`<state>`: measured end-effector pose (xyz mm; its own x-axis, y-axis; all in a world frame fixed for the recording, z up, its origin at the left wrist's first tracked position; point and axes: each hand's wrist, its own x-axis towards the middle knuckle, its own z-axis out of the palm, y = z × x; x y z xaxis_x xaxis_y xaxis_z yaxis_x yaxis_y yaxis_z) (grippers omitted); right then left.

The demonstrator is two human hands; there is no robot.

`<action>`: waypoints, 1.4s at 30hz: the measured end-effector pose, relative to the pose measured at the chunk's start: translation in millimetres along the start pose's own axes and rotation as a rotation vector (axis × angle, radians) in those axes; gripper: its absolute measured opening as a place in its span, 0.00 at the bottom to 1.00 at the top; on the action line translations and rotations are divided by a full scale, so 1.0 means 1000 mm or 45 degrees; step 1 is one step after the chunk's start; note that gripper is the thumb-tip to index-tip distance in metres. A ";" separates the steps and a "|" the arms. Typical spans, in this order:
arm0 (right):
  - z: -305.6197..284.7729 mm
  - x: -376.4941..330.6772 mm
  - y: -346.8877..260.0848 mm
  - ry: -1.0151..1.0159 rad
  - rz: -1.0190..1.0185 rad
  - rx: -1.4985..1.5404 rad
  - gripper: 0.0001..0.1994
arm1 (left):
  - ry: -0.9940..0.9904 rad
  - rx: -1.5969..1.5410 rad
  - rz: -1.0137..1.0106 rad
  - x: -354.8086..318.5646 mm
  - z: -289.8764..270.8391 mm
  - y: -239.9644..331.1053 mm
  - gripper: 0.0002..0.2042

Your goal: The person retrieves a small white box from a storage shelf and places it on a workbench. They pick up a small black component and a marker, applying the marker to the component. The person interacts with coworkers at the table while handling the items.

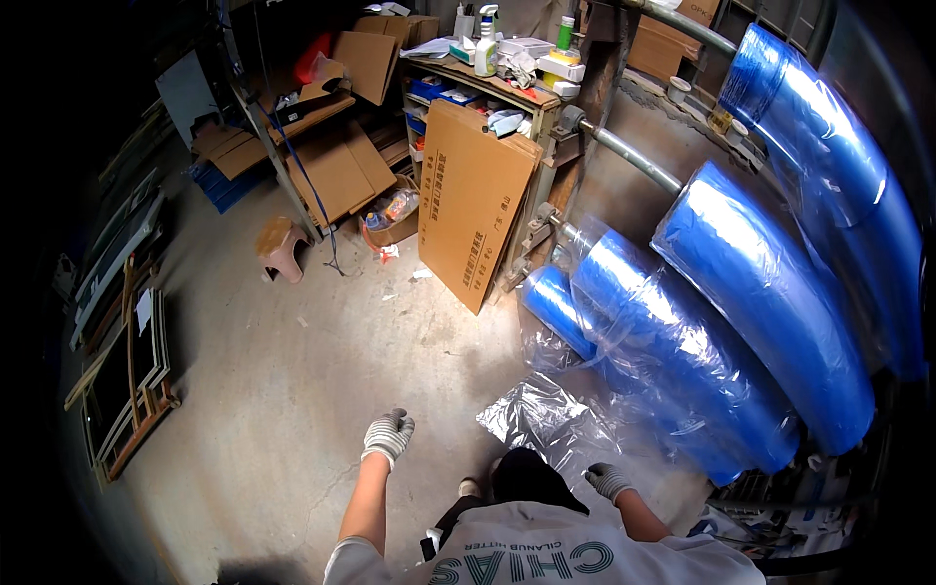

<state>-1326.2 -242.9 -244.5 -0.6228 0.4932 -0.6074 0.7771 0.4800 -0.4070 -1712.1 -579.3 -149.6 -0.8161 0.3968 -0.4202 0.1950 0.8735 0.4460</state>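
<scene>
My left hand (389,439), in a white-and-grey striped work glove, is held out above the concrete floor with its fingers curled in. Nothing shows in it, and it touches nothing. My right hand (609,481), gloved the same way, hangs low at my right side with its fingers loosely bent and slightly apart. No held thing shows there. Crumpled clear plastic film (546,414) lies on the floor just beyond the right hand. Behind it, large rolls of blue-tinted film (760,283) sit on metal bars, with loose wrap hanging off the lower rolls.
A tall flat cardboard box (478,200) leans against a cluttered workbench (526,95) ahead. Left of it stand a small stool (281,249) and a shelf with cardboard sheets (336,171). Framed panels (127,380) lean along the left side. A metal bar (634,156) carries one roll.
</scene>
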 end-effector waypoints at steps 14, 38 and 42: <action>-0.124 0.353 -0.217 0.239 -0.076 0.214 0.20 | -0.231 0.012 0.046 0.284 -0.034 0.067 0.12; -0.406 0.602 -0.711 0.740 -0.294 0.835 0.12 | 0.195 -0.061 1.541 0.848 -0.300 0.380 0.21; -0.421 0.642 -0.723 0.924 -0.364 0.374 0.14 | 0.224 0.509 1.559 0.892 -0.282 0.422 0.23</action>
<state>-2326.2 32.4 -53.4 -0.6251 0.7746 0.0961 0.5098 0.4984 -0.7013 -2511.2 63.3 -112.9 -0.0474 0.9760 0.2123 0.9825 0.0073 0.1860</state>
